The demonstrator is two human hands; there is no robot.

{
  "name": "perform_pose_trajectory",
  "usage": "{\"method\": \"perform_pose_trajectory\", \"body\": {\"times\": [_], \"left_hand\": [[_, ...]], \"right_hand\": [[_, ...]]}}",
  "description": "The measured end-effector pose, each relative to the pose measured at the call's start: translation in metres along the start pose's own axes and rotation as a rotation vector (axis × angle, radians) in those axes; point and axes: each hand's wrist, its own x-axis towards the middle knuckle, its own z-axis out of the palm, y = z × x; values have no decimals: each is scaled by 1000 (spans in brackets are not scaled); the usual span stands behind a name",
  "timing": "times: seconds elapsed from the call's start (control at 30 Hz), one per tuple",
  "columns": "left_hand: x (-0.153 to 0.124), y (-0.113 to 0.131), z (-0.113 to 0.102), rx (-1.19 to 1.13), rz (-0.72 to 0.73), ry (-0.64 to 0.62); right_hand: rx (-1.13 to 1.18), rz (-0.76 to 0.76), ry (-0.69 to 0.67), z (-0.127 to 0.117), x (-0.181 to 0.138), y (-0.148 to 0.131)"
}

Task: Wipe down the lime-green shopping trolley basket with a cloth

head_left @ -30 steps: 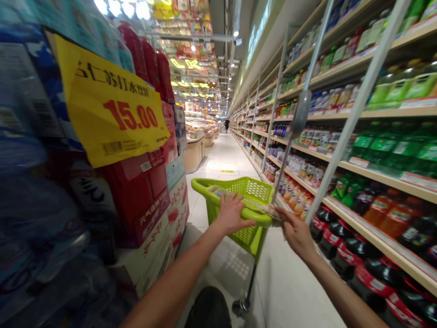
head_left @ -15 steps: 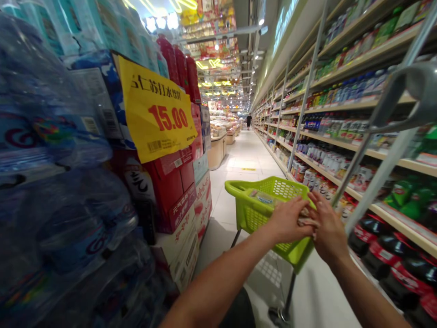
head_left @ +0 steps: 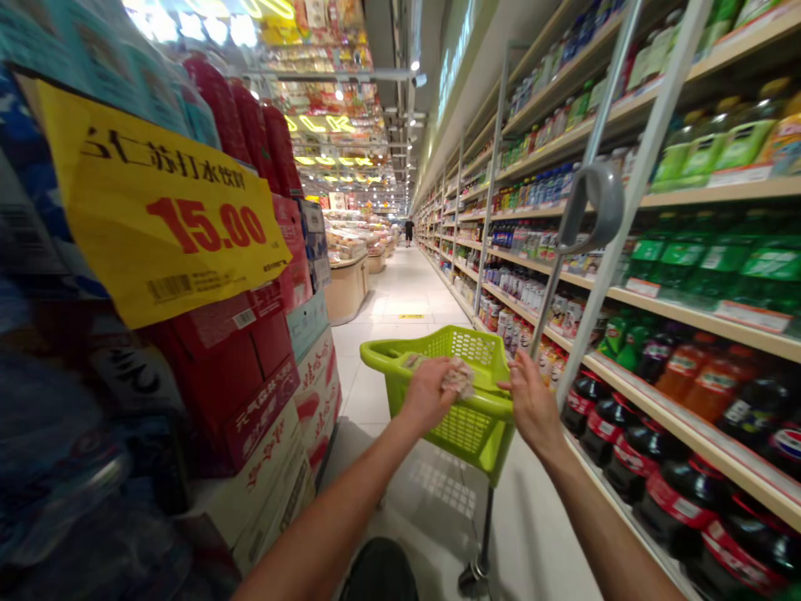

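My left hand (head_left: 430, 392) is over the near left part of a lime-green shopping cart (head_left: 474, 430). Its fingers are closed on a small crumpled beige-pink item (head_left: 459, 378), whose kind I cannot make out. My right hand (head_left: 531, 405) is beside the cart's near right corner, fingers apart and nothing in them; whether it touches the rim is unclear. The cart's perforated basket stands on thin grey legs with a dark caster (head_left: 474, 578) below. My left hand covers most of what lies inside.
Stacked drink cartons (head_left: 269, 451) and a yellow price sign (head_left: 168, 209) rise close on the left. Shelves of bottles (head_left: 707, 367) line the right, with a grey handle-like loop (head_left: 593, 207) on a pole in front. The tiled aisle (head_left: 400, 292) runs ahead to a distant person (head_left: 409, 232).
My hands have moved apart; before, they met around the crumpled item, which is now in the left hand alone. The view has turned right, and the price sign looks nearer.
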Motion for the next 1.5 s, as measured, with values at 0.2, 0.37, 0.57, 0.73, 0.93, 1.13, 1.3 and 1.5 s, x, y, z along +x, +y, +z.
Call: {"method": "perform_pose_trajectory", "body": {"times": [0.2,0.37,0.57,0.73,0.93,1.13,1.3,1.5], "left_hand": [[-5,7,6,17,207,-136],[-3,-44,-22,60,-110,138],[-9,11,6,61,246,-92],[-8,-25,-15,150,21,18],[-6,4,12,56,134,-12],[-8,29,34,22,251,-50],[-6,-7,6,138,129,111],[-3,26,30,98,255,-1]], "right_hand": [[-173,-138,35,6,-11,2],[-169,-176,32,9,-16,4],[-143,-181,85,13,-20,1],[-109,-131,52,5,-21,7],[-51,-150,107,10,-18,6],[-38,-109,53,-4,-10,16],[4,-28,-25,-10,-8,14],[-93,-184,35,4,-2,5]]}}
